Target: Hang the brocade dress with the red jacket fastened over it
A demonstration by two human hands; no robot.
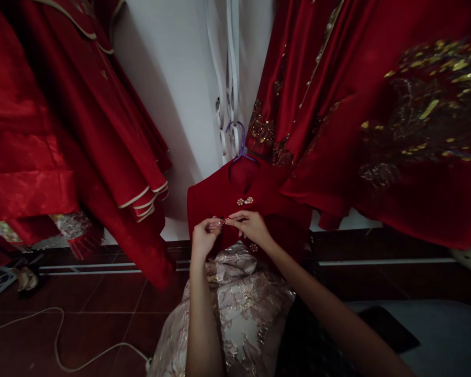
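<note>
A dark red jacket [208, 191] hangs on a purple hanger [242, 141] in front of me. A pearl-and-gold flower clasp [245, 201] sits near its collar, fastened across the front. Lower down, my left hand [205, 236] is closed, its fingertips pinching one side of a small decorative clasp [223, 222]. From the other side my right hand [251, 227] is closed on the same clasp with thumb and forefinger. The fingers partly cover it, so I cannot tell if its halves are joined. Another flower ornament [253, 247] shows below my right wrist.
Red garments with pale piping [118, 152] hang at the left, and a red gown with gold sequins [424, 115] at the right. Shiny floral brocade fabric [239, 309] lies beneath my forearms. A white cable [58, 335] runs over the tiled floor, with metal rack bars [113, 269] behind.
</note>
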